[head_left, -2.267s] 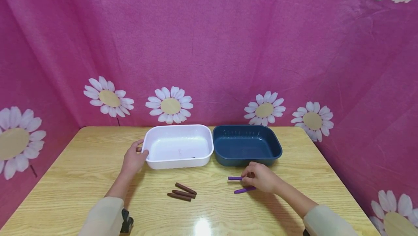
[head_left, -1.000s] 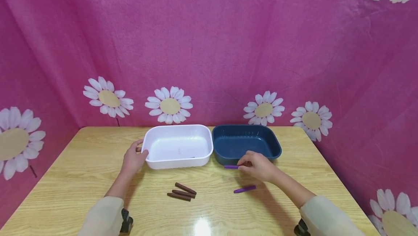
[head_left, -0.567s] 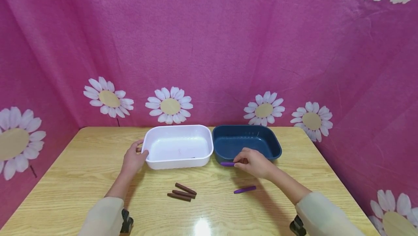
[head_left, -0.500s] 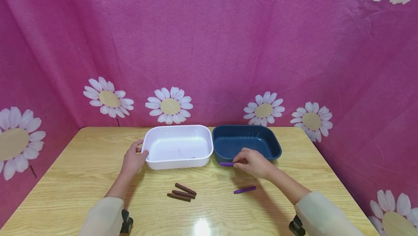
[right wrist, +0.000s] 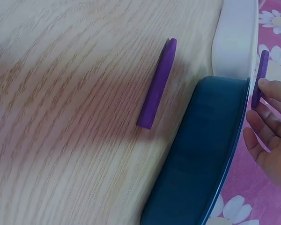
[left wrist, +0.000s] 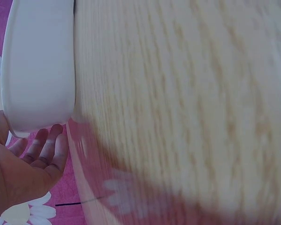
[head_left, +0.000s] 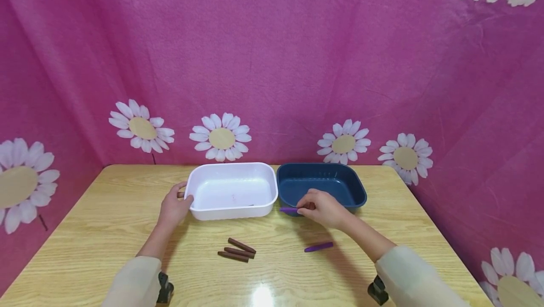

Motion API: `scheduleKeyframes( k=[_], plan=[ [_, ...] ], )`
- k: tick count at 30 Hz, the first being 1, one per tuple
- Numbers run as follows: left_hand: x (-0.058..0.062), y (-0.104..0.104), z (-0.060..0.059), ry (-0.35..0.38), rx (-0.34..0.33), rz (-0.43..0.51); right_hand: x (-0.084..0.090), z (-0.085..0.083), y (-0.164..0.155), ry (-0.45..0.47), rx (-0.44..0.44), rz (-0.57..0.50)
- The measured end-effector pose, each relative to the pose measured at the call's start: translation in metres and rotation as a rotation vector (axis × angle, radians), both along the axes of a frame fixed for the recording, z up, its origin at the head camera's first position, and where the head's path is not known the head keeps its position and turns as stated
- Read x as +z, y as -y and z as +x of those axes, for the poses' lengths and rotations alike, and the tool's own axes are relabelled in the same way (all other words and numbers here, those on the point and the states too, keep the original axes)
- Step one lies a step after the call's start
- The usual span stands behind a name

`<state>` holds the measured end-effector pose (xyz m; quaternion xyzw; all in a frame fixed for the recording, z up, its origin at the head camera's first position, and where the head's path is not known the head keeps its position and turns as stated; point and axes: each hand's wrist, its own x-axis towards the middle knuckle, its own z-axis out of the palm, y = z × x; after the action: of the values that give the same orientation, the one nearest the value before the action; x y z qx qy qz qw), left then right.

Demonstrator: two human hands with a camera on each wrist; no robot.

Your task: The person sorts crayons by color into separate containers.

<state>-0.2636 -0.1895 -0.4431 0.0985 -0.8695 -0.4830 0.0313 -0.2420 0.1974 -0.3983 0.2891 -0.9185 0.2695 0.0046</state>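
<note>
Table (head_left: pixel 106 222) w/ 2 bins side by side: white bin (head_left: pixel 231 210), navy bin (head_left: pixel 354 192) touching its right side. Left hand (head_left: pixel 173 208) grips the white bin's left end, thumb over the rim. Right hand (head_left: pixel 324 208) pinches 1 purple crayon (head_left: pixel 289 209), held level at the navy bin's front rim, not in yet. Step, I'd say: dropping it in; next needs a lift over the rim, then release. Count: 2 purple, the other (head_left: pixel 318 247) on the table in front of the navy bin; 3 brown crayons (head_left: pixel 238 250) left of that.
</note>
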Motion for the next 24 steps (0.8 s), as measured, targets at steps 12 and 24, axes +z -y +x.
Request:
scheduleKeyframes(
  k=[12, 24],
  plan=[
    [0.0, 0.0, 0.0, 0.003, 0.0, 0.004, 0.006, -0.004, 0.008, -0.018, -0.026, 0.016],
    [-0.001, 0.0, -0.002, 0.009, 0.003, 0.01, 0.01, -0.012, 0.015, -0.01, -0.032, 0.024]
  ],
)
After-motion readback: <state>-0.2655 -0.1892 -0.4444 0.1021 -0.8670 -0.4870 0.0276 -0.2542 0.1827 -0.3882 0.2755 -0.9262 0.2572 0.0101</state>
